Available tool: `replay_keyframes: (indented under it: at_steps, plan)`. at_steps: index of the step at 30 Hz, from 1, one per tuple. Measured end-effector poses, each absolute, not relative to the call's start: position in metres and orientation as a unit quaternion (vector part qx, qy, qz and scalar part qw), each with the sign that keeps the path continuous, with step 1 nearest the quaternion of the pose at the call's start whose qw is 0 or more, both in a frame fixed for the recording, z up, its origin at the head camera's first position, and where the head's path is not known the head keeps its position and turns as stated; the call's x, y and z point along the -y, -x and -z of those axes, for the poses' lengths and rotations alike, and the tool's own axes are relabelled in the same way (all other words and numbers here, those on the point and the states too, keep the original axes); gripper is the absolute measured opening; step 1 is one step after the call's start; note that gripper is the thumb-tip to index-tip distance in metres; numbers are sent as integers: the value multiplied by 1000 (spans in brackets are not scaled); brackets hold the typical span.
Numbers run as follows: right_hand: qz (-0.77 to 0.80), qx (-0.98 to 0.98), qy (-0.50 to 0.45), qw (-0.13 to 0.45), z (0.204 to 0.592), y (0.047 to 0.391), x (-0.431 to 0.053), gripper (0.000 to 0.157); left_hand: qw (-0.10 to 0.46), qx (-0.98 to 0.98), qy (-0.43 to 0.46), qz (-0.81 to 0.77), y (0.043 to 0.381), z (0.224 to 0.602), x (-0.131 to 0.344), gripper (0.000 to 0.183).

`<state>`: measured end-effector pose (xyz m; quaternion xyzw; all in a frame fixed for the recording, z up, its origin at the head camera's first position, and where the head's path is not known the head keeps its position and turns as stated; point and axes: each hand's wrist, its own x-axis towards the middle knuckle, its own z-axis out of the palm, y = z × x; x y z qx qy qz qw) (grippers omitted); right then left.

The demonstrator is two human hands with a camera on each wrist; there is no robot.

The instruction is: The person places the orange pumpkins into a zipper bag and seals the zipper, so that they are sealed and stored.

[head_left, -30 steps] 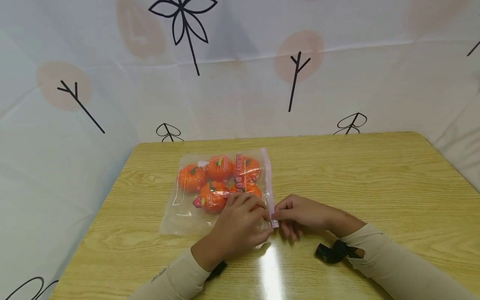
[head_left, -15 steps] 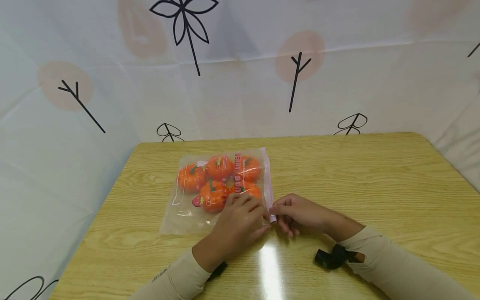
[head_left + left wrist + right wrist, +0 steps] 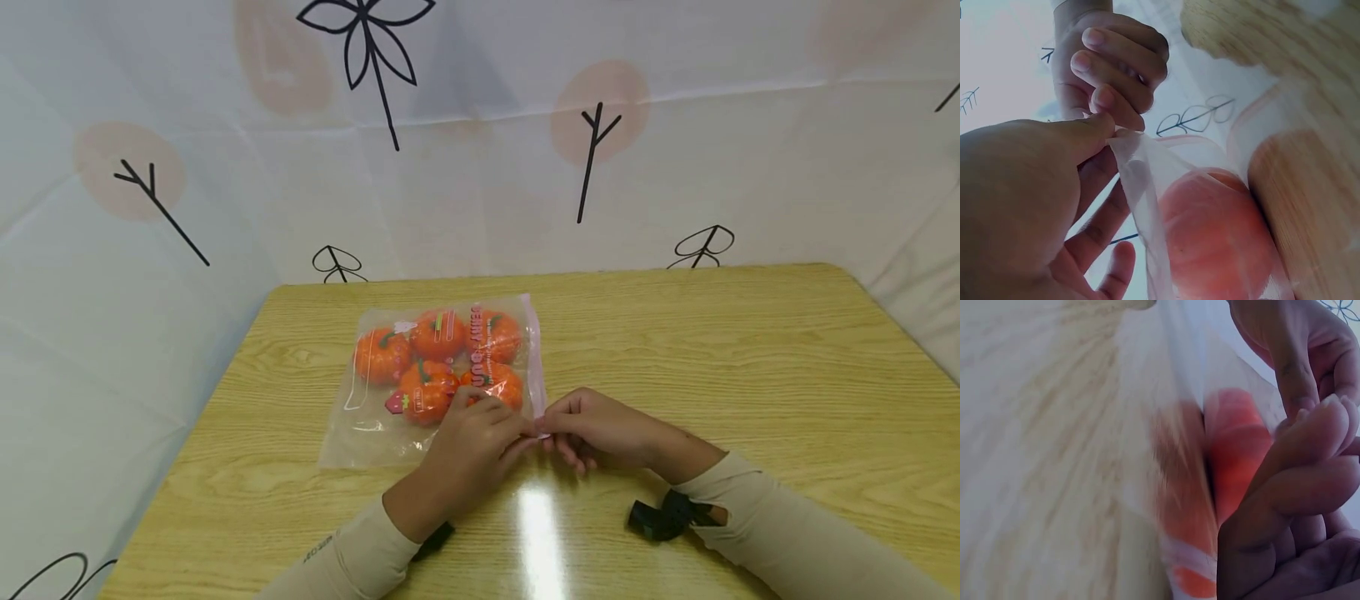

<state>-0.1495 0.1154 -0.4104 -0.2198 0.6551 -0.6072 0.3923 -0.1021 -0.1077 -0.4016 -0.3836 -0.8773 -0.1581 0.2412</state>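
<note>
A clear zip bag (image 3: 348, 437) with pink and white print lies on the table, holding several small orange pumpkins (image 3: 437, 335) with green stems. Its pink closure strip (image 3: 534, 354) runs down the right side. At the strip's near corner, my left hand (image 3: 468, 450) pinches the bag edge between thumb and finger, its other fingers spread under the film in the left wrist view. My right hand (image 3: 603, 429) pinches that same corner from the right, fingertips right against the left ones. Part of the bag's near edge is hidden behind the left hand.
The wooden table (image 3: 720, 358) extends to the right and in front of the bag. Behind it hangs a pale cloth (image 3: 480, 200) with plant drawings. A black wrist camera (image 3: 663, 517) sits under the right wrist, low over the table.
My left thumb and finger have closed together at the strip's near corner. The right hand has shifted slightly left along with the corner. The pumpkins have stayed in place.
</note>
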Motion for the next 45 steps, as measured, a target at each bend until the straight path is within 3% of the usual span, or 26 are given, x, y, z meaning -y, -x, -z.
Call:
replay_keyframes:
  at_steps: [45]
  plan:
    - [592, -707, 176, 346, 407, 145, -107, 34, 243, 863, 414, 155, 104, 399, 108, 7]
